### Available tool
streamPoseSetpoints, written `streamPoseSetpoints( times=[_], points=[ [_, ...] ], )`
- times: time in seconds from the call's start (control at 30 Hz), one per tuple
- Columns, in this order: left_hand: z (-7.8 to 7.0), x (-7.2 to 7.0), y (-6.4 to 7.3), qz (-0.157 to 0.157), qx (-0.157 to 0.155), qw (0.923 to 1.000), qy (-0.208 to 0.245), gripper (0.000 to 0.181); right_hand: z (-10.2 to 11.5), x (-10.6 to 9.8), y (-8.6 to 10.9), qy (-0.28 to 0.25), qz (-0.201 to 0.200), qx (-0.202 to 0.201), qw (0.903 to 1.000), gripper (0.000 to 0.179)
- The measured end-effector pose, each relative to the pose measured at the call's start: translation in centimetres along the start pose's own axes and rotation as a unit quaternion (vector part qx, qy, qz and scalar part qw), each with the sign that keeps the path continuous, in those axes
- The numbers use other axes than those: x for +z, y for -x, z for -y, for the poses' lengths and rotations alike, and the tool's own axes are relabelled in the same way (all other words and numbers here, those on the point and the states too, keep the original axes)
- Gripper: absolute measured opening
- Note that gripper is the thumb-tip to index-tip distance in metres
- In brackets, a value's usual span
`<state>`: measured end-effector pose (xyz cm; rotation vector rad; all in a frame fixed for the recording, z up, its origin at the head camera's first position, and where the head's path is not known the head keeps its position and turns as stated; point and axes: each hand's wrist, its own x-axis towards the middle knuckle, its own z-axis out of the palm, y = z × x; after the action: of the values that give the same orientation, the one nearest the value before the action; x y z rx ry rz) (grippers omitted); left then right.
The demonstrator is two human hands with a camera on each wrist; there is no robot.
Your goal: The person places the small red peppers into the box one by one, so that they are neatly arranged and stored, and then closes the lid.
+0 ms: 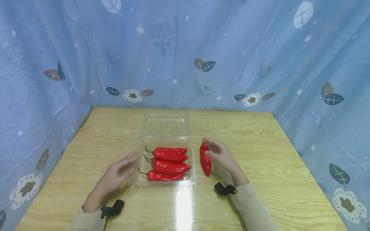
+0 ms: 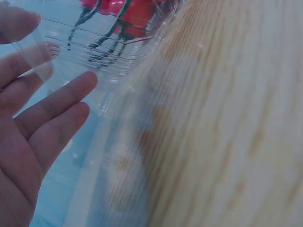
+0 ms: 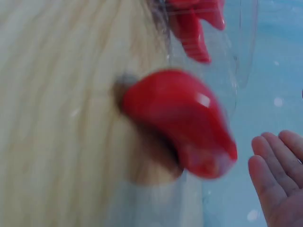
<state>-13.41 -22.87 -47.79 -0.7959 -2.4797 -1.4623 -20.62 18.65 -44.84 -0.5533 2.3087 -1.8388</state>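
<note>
A clear plastic box (image 1: 136, 183) stands open on the table, with several red peppers (image 1: 171, 166) lying crosswise in it, green stems to the left. Another red pepper (image 1: 204, 160) lies on the wood just right of the box, its tip towards me. Beside that pepper is my right hand (image 1: 222, 158), fingers loosely bent; the right wrist view shows a gap between the hand (image 3: 279, 175) and the pepper (image 3: 182, 118). My left hand (image 1: 117, 176) is at the box's left side, fingers relaxed; whether it touches the plastic I cannot tell.
The box's clear lid (image 1: 166, 128) lies folded back behind it. Beneath everything is a light wood-grain table (image 1: 245, 138). A blue patterned curtain (image 1: 173, 64) rises behind the table and along both sides. Each wrist wears a black mount (image 1: 114, 208).
</note>
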Motion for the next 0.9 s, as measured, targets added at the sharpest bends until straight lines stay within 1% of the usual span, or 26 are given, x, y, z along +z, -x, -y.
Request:
streamPoseSetpoints(
  times=[0.13,0.3,0.37,0.57,0.67,0.83,0.9],
  points=[
    [0.0,0.0,-0.1,-0.003,-0.003,1.0000,0.000,0.036,-0.3,-0.6,1.1,0.013,-0.011,0.011,0.9998,0.052],
    [-0.2,0.0,-0.1,0.000,0.000,1.0000,0.000,0.037,-0.8,-0.9,1.9,0.032,-0.025,0.022,0.9989,0.053],
    [-0.2,0.0,-0.1,0.002,0.000,1.0000,-0.001,0.036,-1.0,-0.9,2.0,0.035,-0.030,0.034,0.9983,0.054],
    [0.1,0.0,-0.1,0.005,-0.002,1.0000,-0.005,0.037,-1.7,-0.7,2.1,0.055,-0.038,0.088,0.9939,0.061],
    [0.1,0.0,-0.1,0.005,-0.001,1.0000,-0.003,0.037,-2.1,-0.5,2.2,0.067,-0.038,0.094,0.9926,0.063],
    [0.1,0.0,0.0,-0.001,0.003,1.0000,-0.008,0.037,-2.5,0.1,2.1,0.054,-0.028,0.098,0.9933,0.063],
    [0.1,0.0,0.0,-0.004,0.003,0.9999,-0.011,0.037,-2.3,0.4,2.1,0.041,-0.026,0.101,0.9937,0.064]
  ],
)
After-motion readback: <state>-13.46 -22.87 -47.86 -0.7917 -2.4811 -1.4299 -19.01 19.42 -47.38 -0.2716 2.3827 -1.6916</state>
